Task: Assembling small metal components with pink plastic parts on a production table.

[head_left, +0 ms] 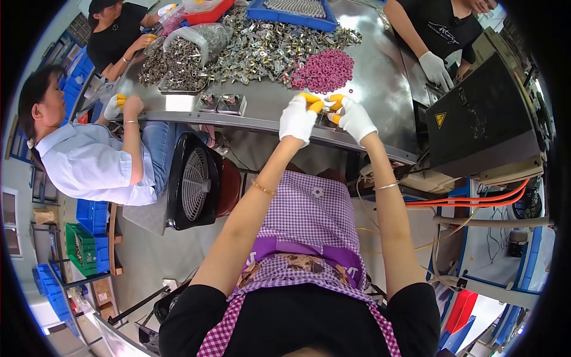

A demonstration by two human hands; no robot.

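Note:
Both my hands wear white gloves with yellow fingertips and meet at the near edge of the metal table (380,71). My left hand (298,121) is closed, its thumb and finger pinched together. Just to its right, my right hand (358,120) is closed too, fingers curled toward the left hand. Whatever either pinches is too small to make out. A small metal fixture (325,119) shows partly between them at the edge. Right behind my hands lies a heap of pink rings (324,70), against a wide pile of small metal parts (256,53).
A blue tray (291,19) of small parts stands at the back, a red tray (209,12) left of it. Metal fixtures (221,103) sit left at the edge. A co-worker in light blue (98,160) sits left; others work across. A black machine box (482,116) stands right.

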